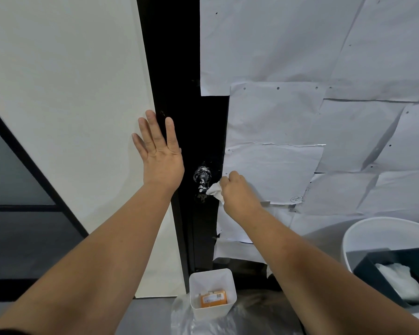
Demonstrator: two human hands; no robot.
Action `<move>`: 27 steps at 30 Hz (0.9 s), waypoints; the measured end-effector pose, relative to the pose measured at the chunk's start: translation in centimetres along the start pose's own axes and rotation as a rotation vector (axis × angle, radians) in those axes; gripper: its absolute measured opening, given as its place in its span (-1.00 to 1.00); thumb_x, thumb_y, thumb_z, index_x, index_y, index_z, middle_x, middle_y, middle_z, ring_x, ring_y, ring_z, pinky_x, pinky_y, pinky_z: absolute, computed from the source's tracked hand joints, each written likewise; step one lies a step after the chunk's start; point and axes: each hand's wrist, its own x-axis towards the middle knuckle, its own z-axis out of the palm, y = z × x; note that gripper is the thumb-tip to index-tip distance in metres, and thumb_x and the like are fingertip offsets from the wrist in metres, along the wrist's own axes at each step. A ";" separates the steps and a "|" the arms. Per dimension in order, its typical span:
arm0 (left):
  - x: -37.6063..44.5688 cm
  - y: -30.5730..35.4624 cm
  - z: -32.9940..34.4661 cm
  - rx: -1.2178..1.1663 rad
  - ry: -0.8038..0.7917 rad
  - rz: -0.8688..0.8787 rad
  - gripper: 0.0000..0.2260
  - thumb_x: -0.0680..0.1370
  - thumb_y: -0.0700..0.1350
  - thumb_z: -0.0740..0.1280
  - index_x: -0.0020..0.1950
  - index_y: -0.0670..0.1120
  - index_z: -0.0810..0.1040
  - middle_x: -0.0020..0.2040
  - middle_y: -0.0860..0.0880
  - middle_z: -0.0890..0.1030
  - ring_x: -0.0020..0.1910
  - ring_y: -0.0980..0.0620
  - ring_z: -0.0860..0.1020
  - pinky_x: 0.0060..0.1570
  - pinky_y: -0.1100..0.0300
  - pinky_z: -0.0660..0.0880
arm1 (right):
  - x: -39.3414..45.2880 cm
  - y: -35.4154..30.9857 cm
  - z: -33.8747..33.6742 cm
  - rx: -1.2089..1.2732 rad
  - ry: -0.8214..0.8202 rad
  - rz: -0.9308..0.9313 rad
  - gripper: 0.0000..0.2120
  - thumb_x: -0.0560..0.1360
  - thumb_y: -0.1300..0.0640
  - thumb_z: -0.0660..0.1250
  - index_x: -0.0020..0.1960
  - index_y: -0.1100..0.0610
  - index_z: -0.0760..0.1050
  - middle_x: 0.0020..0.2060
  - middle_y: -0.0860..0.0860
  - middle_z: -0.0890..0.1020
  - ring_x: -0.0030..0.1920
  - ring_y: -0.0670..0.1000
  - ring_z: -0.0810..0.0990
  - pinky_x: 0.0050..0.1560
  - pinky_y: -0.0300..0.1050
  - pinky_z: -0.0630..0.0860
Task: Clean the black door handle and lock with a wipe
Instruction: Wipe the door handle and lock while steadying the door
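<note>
Arms: two bare forearms reach up from the bottom edge, closest to the camera.
Landmark: the round black door handle (202, 176) with white smears sits on the black door strip (179, 68).
Lock: it seems to be the dark part just below the handle, too dim to be sure.
Right hand: the right hand (237, 193) is just right of the handle, fingers curled tight around a crumpled white wipe (215, 191).
Wipe: its tip touches the lower edge of the handle.
Left hand: the left hand (160, 151) rests flat and spread, holding nothing, just left of the handle and a bit above it.
Doing it well: press the wipe all the way around the handle, turn to a clean side, then rub the part below.
Watch out: white smears show on top, so go there too.
Bin: a small white square bin (212, 292) with an orange pack stands far below the handle.
</note>
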 end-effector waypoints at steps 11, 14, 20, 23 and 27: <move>-0.1 -0.1 -0.1 0.017 -0.001 0.005 -0.02 0.45 -0.37 0.32 0.55 -0.12 -0.39 0.51 -0.42 -0.19 0.49 -0.49 -0.17 0.41 -0.39 -0.21 | 2.5 1.8 -1.2 0.254 0.002 0.195 -0.87 0.54 0.20 0.22 -0.14 0.17 0.51 -0.07 0.15 0.43 -0.27 0.02 0.36 -0.24 -0.20 0.27; -0.1 -0.1 0.1 0.018 0.009 0.007 -0.01 0.46 -0.37 0.32 0.54 -0.11 -0.42 0.51 -0.42 -0.19 0.49 -0.48 -0.17 0.41 -0.39 -0.21 | 1.5 1.1 -1.7 0.134 -0.068 0.120 -0.86 0.51 0.23 0.27 0.01 0.22 0.56 0.02 0.14 0.40 -0.16 0.12 0.46 -0.19 -0.15 0.34; -0.1 0.0 0.1 0.017 0.021 0.008 0.00 0.46 -0.34 0.34 0.54 -0.12 -0.42 0.51 -0.42 -0.17 0.49 -0.49 -0.13 0.41 -0.41 -0.15 | 0.6 -0.8 -1.4 0.037 -0.079 0.041 -0.86 0.40 0.39 0.25 -0.12 0.22 0.52 -0.07 0.11 0.32 -0.19 0.06 0.29 -0.24 -0.13 0.31; 0.0 0.1 0.0 0.008 0.028 0.016 -0.01 0.46 -0.36 0.31 0.53 -0.09 -0.44 0.50 -0.42 -0.17 0.49 -0.49 -0.14 0.41 -0.40 -0.18 | 0.8 -1.4 -0.8 0.070 -0.068 -0.022 -0.81 0.37 0.43 0.26 -0.23 0.16 0.37 -0.04 0.13 0.37 -0.15 0.05 0.30 -0.23 -0.15 0.24; 0.0 0.1 -0.2 0.008 0.007 0.007 -0.03 0.47 -0.35 0.31 0.54 -0.10 -0.42 0.51 -0.43 -0.17 0.49 -0.48 -0.16 0.41 -0.40 -0.19 | 1.0 -1.1 -0.4 0.133 -0.019 -0.032 -0.87 0.40 0.38 0.27 -0.22 0.19 0.39 -0.02 0.15 0.44 -0.06 0.12 0.44 -0.23 -0.12 0.24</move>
